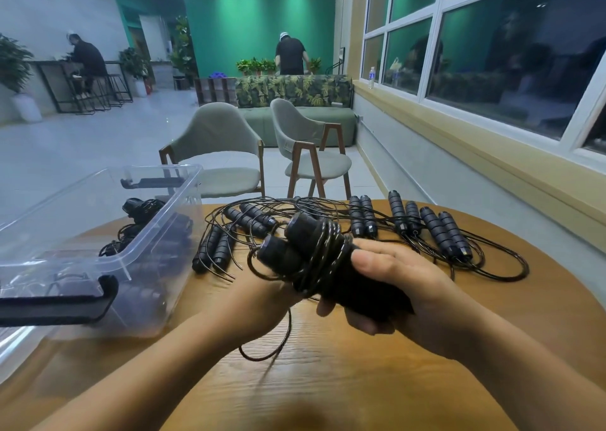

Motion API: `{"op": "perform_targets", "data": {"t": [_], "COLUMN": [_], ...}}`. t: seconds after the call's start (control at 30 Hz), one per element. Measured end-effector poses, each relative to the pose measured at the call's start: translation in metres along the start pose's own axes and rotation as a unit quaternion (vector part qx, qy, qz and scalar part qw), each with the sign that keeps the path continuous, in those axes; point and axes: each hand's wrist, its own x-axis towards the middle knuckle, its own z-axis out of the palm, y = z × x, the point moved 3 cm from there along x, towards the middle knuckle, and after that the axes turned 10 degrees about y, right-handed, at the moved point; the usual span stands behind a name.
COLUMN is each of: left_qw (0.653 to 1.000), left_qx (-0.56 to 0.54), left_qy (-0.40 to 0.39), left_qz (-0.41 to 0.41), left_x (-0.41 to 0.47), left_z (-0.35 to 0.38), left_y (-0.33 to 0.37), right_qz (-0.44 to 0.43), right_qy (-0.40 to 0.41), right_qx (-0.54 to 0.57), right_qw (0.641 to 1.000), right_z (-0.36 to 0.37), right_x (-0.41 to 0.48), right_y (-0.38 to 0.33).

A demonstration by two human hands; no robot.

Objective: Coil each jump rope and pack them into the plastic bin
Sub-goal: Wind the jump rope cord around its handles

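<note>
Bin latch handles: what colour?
Black, on a clear plastic bin; the near latch handle shows it best in the head view.

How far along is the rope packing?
Partly done. Some coiled ropes already lie in the plastic bin. Both hands, left and right, hold one rope with cord wound round its handles. Several loose ropes wait on the table.

Two hands [406,286] hold one jump rope [314,253]. Five handle pairs [362,216] lie on the worktop [328,381]. One plastic bin [98,234] and two chairs [223,148] stand by.
</note>
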Motion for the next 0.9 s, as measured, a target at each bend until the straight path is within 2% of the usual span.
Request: {"op": "perform_targets", "data": {"t": [0.07,0.13,0.27,0.37,0.53,0.6,0.73,0.9], "left_qw": [0.998,0.995,0.994,0.986,0.964,0.956,0.949,0.939], "left_qx": [0.047,0.068,0.093,0.143,0.259,0.289,0.308,0.335], "left_qy": [0.021,0.044,0.032,0.038,0.018,0.009,0.014,0.024], "left_qz": [0.019,0.054,0.045,0.074,0.052,0.044,0.064,0.076], "left_x": [0.001,-0.002,0.000,0.001,0.003,0.003,0.005,0.005], "left_z": [0.009,0.010,0.012,0.011,0.012,0.013,0.012,0.011], "left_y": [0.031,0.034,0.035,0.037,0.029,0.026,0.023,0.023], "right_qz": [-0.005,-0.011,-0.045,-0.065,-0.091,-0.098,-0.111,-0.096], "right_qy": [0.032,0.055,0.098,0.132,0.224,0.266,0.326,0.340], "right_qx": [0.009,0.020,0.034,0.039,0.034,0.001,-0.136,-0.318], "right_qw": [0.999,0.998,0.994,0.988,0.970,0.959,0.929,0.880], "right_z": [-0.002,-0.003,-0.005,-0.006,-0.016,-0.022,-0.028,-0.033], "right_x": [0.000,0.000,0.002,0.002,0.003,0.004,0.004,0.004], "right_y": [0.000,0.001,-0.002,-0.003,-0.001,-0.001,-0.002,0.001]}}
